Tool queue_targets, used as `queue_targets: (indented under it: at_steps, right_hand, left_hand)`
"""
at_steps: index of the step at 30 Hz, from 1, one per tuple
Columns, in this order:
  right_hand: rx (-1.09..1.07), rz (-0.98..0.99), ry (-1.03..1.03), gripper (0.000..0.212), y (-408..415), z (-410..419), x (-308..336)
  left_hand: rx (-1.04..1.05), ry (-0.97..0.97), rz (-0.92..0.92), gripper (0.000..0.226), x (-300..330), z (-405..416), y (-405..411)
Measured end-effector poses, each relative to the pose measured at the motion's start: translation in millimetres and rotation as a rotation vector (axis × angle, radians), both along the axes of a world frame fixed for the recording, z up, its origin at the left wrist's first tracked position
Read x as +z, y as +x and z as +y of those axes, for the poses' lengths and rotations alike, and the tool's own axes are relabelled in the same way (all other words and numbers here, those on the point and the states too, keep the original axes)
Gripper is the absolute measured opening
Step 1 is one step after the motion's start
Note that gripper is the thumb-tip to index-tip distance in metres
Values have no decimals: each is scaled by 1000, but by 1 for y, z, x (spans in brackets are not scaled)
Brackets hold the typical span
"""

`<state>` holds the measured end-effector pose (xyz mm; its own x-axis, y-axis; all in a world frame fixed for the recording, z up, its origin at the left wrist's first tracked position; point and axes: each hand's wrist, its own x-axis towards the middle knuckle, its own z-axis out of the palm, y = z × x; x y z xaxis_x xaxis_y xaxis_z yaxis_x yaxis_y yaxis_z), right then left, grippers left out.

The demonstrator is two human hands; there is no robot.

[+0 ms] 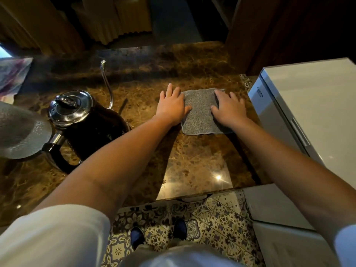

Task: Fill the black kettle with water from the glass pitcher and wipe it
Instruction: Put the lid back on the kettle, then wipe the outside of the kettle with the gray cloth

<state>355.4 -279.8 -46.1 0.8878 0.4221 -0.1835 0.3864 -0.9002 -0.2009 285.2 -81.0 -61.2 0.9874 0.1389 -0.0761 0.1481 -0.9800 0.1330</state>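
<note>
A black kettle (pixel 90 130) with a shiny chrome lid, a thin gooseneck spout and a black handle stands on the brown marble counter (pixel 192 162) at the left. The glass pitcher (pixel 21 132) is at the far left edge, touching the kettle's handle side, partly cut off. A folded grey cloth (pixel 202 110) lies flat on the counter right of the kettle. My left hand (pixel 171 104) rests flat on the cloth's left edge, fingers spread. My right hand (pixel 228 109) lies flat on its right side. Neither hand grips anything.
A white appliance (pixel 308 105) stands right of the counter, close to my right arm. A patterned cloth or paper (pixel 11 76) lies at the far left. A few water drops (pixel 185 173) sit near the counter's front edge. Patterned floor tiles and my feet show below.
</note>
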Motion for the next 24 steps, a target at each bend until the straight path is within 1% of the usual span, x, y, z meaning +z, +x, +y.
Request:
queue_targets:
  at_steps: [4, 5, 6, 8, 10, 11, 14, 15, 17, 18, 21, 24]
  right_hand:
    - [-8, -139, 75, 56, -8, 0, 8]
    - [-18, -136, 102, 59, -9, 0, 9]
    - [-38, -95, 149, 64, -11, 3, 10]
    - [-121, 63, 264, 79, -12, 7, 13]
    - [-206, 213, 367, 86, -13, 13, 22]
    - [-244, 278, 403, 86, -13, 12, 25]
    - [-263, 438, 494, 78, -21, 14, 39]
    - [-249, 482, 533, 77, -28, 16, 44]
    - [-217, 570, 587, 76, -41, 18, 54]
    - [-169, 603, 595, 73, -50, 22, 60]
    - [43, 719, 650, 53, -79, 31, 78]
    - [202, 731, 673, 26, -108, 41, 95]
  left_hand:
    - [-22, 36, -159, 48, 3, -4, -7]
    - [-26, 25, -190, 43, 3, -6, -9]
    - [-29, 5, -216, 39, 2, -8, -12]
    - [-38, -78, -257, 34, 2, -11, -18]
    - [-17, -243, -306, 27, 11, -8, -27]
    - [0, -366, -311, 23, 16, -8, -29]
    - [45, -675, -291, 19, 42, 1, -48]
    - [50, -734, -300, 19, 53, 6, -59]
    - [32, -801, -340, 19, 70, 13, -77]
    - [23, -812, -370, 17, 80, 17, -89]
    - [-5, -868, -423, 12, 108, 27, -116]
    - [-54, -928, -448, 12, 137, 36, -145]
